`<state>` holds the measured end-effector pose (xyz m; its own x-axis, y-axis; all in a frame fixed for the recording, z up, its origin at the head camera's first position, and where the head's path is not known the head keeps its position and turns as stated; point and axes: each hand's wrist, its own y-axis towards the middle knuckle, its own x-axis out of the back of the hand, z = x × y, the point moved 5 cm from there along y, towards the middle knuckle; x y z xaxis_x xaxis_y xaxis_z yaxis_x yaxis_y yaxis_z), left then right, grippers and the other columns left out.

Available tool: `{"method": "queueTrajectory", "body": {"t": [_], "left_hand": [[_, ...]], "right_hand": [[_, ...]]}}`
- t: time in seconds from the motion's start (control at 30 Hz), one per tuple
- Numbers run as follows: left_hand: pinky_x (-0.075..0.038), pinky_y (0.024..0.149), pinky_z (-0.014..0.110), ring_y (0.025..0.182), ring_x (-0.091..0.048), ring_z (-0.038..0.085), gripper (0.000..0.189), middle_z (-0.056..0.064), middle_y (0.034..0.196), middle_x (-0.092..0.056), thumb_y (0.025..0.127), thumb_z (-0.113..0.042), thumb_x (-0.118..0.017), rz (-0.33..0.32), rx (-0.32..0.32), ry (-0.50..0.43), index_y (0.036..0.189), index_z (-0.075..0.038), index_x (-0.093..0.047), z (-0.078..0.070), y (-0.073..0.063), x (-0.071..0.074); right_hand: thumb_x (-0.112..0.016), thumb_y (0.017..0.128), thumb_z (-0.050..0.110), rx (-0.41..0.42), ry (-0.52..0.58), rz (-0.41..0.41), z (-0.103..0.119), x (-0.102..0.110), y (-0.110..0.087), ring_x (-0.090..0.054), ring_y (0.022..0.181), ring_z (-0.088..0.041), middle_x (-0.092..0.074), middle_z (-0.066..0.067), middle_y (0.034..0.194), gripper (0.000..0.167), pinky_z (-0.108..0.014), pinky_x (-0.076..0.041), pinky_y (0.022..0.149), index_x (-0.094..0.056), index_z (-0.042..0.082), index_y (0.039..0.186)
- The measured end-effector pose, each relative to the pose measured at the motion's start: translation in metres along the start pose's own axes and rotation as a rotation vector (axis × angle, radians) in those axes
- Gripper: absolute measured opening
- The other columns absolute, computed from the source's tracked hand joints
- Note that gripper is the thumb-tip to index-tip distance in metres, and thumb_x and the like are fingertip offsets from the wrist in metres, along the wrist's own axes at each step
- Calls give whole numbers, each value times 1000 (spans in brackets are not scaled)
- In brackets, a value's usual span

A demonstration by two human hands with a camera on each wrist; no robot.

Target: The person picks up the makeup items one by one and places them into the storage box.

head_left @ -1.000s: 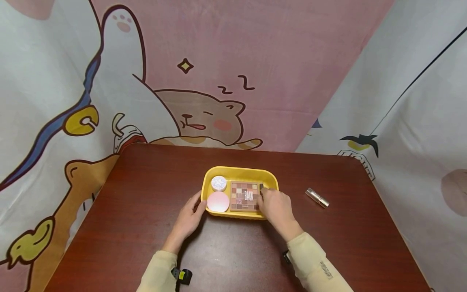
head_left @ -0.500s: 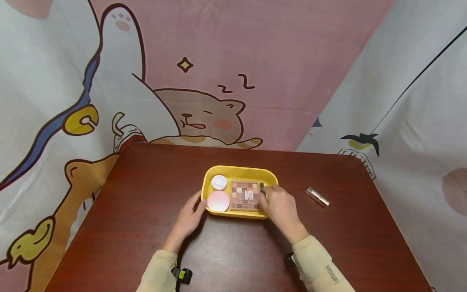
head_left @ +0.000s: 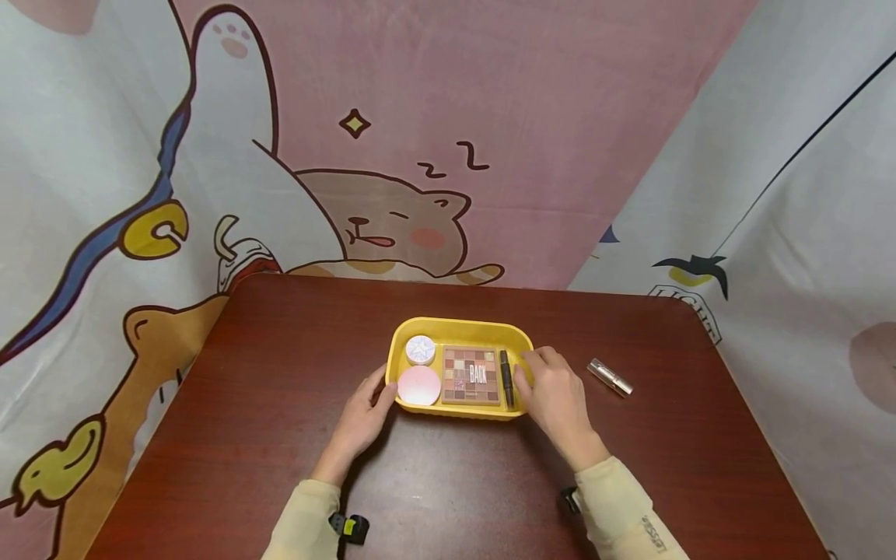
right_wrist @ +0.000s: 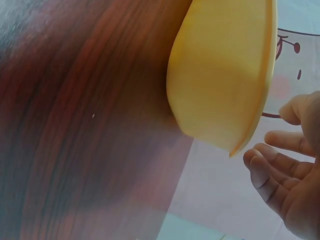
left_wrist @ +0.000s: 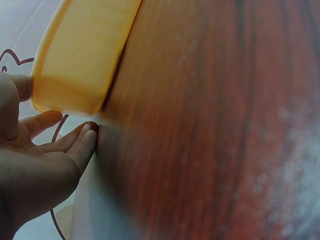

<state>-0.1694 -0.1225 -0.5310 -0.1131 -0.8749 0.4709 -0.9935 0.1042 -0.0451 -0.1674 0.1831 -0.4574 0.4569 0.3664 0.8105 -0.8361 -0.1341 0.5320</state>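
A yellow tray (head_left: 483,333) sits on the table with makeup inside. At its left end my left hand (head_left: 364,416) grips the rim, thumb on top and fingers along the outer wall; the left wrist view shows these fingers (left_wrist: 75,142) low against the tray's side. My right hand (head_left: 556,397) is over the right end of the tray, holding nothing, its fingers loosely bent and apart near the rim in the right wrist view. Closest to it lies a slim black cosmetic pen (head_left: 507,379), beside an eyeshadow palette (head_left: 462,381) marked "BACK".
A round pink compact (head_left: 419,386) and a smaller white round case (head_left: 420,350) occupy the tray's left side. On the brown table (head_left: 280,350), right of the tray, lies a silver lipstick tube (head_left: 610,378). A cartoon-printed curtain (head_left: 560,117) hangs behind.
My right hand has let go of the black cosmetic pen and drawn back to the right, so the whole pen now shows in the tray. The left hand stays put.
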Motion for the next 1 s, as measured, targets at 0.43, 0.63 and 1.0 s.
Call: {"method": "queueTrajectory", "body": {"t": [0.43, 0.63, 1.0], "left_hand": [[-44, 110, 57, 136, -52, 39, 51, 20, 147, -55, 108, -30, -57, -5, 0, -2, 154, -9, -49, 2, 1, -1], [-46, 108, 55, 133, -55, 38, 50, 20, 144, -58, 108, -28, -57, -15, -34, -4, 153, -8, -50, 2, 2, -1], [-45, 109, 56, 133, -54, 39, 51, 20, 145, -57, 108, -30, -56, -9, -27, 8, 153, -7, -50, 3, 2, -1]], "right_hand": [[-77, 88, 11, -102, -5, -36, -26, 4, -10, -67, 88, -40, -67, -23, 103, 28, -56, -59, 68, -73, -6, 110], [-76, 86, 9, -86, -18, -85, -38, 5, -16, -66, 87, -43, -67, -24, 102, 28, -58, -56, 70, -73, -6, 110], [-76, 84, 6, -100, -29, -113, -56, 4, -25, -65, 91, -44, -65, -24, 99, 28, -59, -55, 72, -72, -7, 108]]}}
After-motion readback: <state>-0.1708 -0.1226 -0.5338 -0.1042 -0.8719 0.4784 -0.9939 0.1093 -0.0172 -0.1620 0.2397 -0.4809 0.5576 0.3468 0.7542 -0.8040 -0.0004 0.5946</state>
